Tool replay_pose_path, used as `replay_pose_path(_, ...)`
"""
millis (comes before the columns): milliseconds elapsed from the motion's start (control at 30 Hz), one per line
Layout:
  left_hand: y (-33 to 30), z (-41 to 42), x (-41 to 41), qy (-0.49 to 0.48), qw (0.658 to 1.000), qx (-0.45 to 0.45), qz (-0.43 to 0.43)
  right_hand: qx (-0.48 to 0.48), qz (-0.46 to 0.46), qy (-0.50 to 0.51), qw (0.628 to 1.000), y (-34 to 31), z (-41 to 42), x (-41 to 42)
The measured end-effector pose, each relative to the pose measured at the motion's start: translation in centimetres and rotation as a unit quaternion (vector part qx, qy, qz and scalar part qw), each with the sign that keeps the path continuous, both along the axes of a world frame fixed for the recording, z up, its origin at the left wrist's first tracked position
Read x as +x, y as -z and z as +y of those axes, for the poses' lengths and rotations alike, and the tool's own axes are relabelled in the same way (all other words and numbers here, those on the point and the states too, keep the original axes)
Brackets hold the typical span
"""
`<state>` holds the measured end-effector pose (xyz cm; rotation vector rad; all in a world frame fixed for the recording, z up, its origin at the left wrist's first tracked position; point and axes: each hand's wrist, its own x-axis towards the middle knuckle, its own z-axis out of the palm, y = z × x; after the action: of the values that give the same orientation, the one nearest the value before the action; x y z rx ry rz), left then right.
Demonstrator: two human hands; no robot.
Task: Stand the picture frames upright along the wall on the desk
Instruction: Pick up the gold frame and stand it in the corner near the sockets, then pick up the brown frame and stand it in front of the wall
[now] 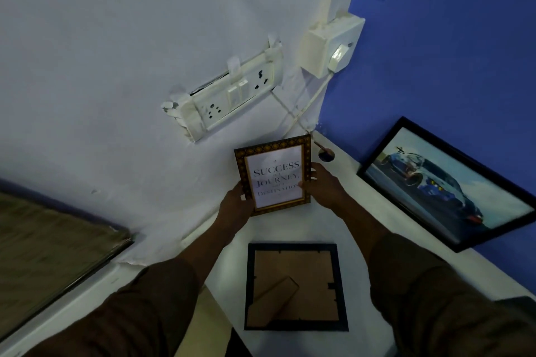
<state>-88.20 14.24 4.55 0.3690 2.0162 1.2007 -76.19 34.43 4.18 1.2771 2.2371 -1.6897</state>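
The small gold-patterned frame (274, 175) with the "Success" print stands upright at the far end of the white desk (342, 229), its back toward the white wall (116, 66), clamped between both hands: the left hand (233, 202) grips its left edge and lower corner, the right hand (322, 184) its right edge, thumb on the front. Whether its bottom edge already rests on the desk or hangs just above it cannot be told. To the right, the large black frame with the car picture (443, 182) already leans upright against the blue wall (449, 38), so that one looks done. Near the person, the dark blue frame (295, 287) lies face down on the desk, its cardboard back and folded stand showing; it is still to be stood up. By this judgement the task is around the middle: one frame placed, one being set, one untouched. No containers are in view; nothing here holds anything. Above the held frame a socket panel (232, 95) and a switch box (332, 46) sit on the walls, with a cable running down to a hole in the desk (326, 155).
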Motion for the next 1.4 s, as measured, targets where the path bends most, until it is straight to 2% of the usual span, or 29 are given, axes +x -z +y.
replay_pose_path(233,1.7,1.4,-0.8,-0.023,0.997,-0.049,0.057,-0.006,0.009,-0.001,1.000,1.0,1.3,-1.8)
replay_pose_path(500,2.8,2.3,-1.1,-0.003,0.995,-0.071,0.070,0.036,0.002,-0.035,0.999,0.9,1.9,-2.9)
replay_pose_path(900,4.4,1.4,-1.2,-0.047,0.997,-0.068,-0.008,0.060,-0.017,-0.015,0.998,2.5,1.1,-1.8)
replay_pose_path(1067,5.1,0.4,0.1,-0.032,0.996,-0.087,-0.014,0.028,-0.028,0.054,0.998,3.9,-0.5,1.7)
replay_pose_path(1200,6.4,-2.4,2.2,-0.012,0.987,-0.158,-0.037,-0.016,-0.045,0.137,0.989,5.3,-4.0,7.0)
replay_pose_path(1400,7.7,-7.3,8.2,0.013,0.968,-0.232,-0.097,-0.010,-0.170,0.166,0.971,7.4,-9.6,15.3)
